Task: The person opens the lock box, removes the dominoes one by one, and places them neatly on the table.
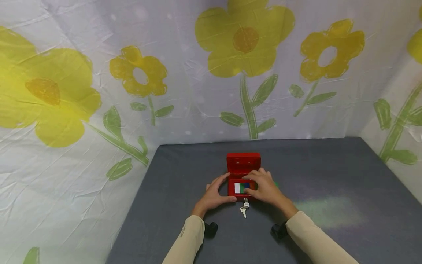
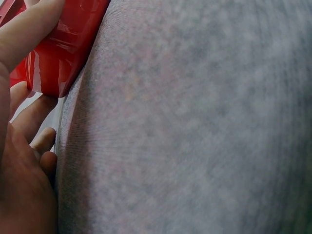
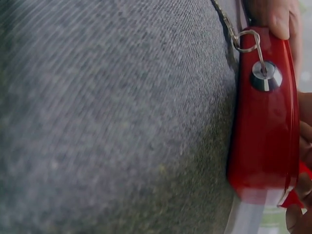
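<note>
A small red cash box [image 1: 232, 190] stands on the grey table with its lid [image 1: 243, 165] raised at the back. My left hand [image 1: 215, 194] holds the box's left side, thumb at the front corner and fingers toward the back. Inside lie flat coloured pieces [image 1: 237, 188] in white, green, blue and orange. Over the right part of the box is my right hand [image 1: 263, 186], thumb and fingers bent around the coloured pieces; whether they pinch one is hidden. A key sits in the front lock [image 3: 265, 75], and a ring links it to hanging keys [image 1: 244, 210].
The grey cloth-covered table [image 1: 329, 176] spreads around the box. Behind it hangs a pale curtain [image 1: 191, 91] printed with yellow flowers. Something green [image 1: 276, 184] shows just beyond my right hand, mostly hidden.
</note>
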The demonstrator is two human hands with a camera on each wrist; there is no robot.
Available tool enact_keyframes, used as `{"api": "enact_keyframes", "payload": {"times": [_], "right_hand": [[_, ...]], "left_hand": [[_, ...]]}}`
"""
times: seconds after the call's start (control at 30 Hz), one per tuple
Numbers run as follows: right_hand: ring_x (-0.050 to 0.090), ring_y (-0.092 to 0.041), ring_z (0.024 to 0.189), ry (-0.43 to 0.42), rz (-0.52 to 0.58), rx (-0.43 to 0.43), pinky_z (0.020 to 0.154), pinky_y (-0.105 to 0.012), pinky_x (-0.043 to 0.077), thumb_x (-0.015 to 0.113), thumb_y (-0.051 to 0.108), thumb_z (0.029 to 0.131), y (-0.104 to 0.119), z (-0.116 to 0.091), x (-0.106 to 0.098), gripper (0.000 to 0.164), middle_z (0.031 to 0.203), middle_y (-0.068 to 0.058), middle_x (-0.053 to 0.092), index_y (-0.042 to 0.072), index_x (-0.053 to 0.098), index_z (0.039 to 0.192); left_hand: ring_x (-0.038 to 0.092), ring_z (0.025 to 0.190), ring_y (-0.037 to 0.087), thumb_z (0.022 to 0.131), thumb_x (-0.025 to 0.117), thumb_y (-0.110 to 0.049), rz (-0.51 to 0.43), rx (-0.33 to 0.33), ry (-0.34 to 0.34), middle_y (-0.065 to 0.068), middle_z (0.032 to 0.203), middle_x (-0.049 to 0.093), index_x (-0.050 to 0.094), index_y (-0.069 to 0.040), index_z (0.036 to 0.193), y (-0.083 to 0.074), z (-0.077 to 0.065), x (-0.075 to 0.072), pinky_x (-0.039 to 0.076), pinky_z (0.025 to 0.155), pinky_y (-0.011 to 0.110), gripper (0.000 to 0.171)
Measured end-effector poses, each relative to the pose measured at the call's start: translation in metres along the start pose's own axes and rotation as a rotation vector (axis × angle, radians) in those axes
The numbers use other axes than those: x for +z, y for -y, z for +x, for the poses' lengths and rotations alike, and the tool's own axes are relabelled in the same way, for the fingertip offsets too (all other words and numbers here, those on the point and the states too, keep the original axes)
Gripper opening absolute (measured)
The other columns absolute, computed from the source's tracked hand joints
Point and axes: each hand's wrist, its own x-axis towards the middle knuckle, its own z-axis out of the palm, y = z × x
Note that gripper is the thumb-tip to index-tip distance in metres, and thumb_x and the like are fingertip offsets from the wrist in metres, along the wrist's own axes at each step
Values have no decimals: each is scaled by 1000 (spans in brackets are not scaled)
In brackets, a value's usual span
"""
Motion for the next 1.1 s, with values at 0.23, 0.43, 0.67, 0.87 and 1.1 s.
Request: {"api": "enact_keyframes", "payload": {"times": [0.23, 0.43, 0.67, 0.87, 1.1], "right_hand": [[48, -16, 89, 45, -49, 0, 79, -34, 32, 88, 23, 78, 5, 6, 4, 41, 114, -6, 74, 10, 76, 115], [51, -18, 90, 65, -43, -3, 79, -35, 35, 86, 22, 79, 7, 10, 12, 40, 114, -7, 75, 8, 76, 115], [53, -19, 91, 102, -22, 13, 83, -38, 39, 85, 21, 80, 9, 13, 14, 38, 112, -7, 74, 6, 76, 114], [55, -21, 93, 144, -65, 13, 83, -39, 41, 86, 24, 80, 11, 17, 15, 39, 114, -7, 75, 8, 77, 114], [57, -23, 96, 186, -71, 37, 87, -46, 44, 87, 23, 79, 13, 22, 14, 40, 115, -8, 75, 7, 77, 114]], "left_hand": [[32, 138, 28, 74, 85, -57, 6, 5, -5, -3, 163, 38, 35, -51, 153, 1, 1, 0, 39, 108, 58, 94], [30, 139, 30, 74, 86, -56, -1, -3, -8, -2, 164, 37, 36, -50, 153, 1, 1, 1, 38, 109, 60, 94], [22, 153, 32, 77, 86, -50, 2, 50, 6, 2, 163, 41, 36, -41, 157, 1, 2, 0, 16, 120, 62, 95], [22, 158, 24, 79, 85, -49, 22, 84, 12, 1, 161, 43, 35, -38, 157, 3, 3, 0, -2, 125, 60, 94], [17, 157, 28, 77, 84, -50, -1, 56, 4, 0, 162, 42, 35, -42, 156, 2, 2, 1, 11, 122, 66, 94]]}}
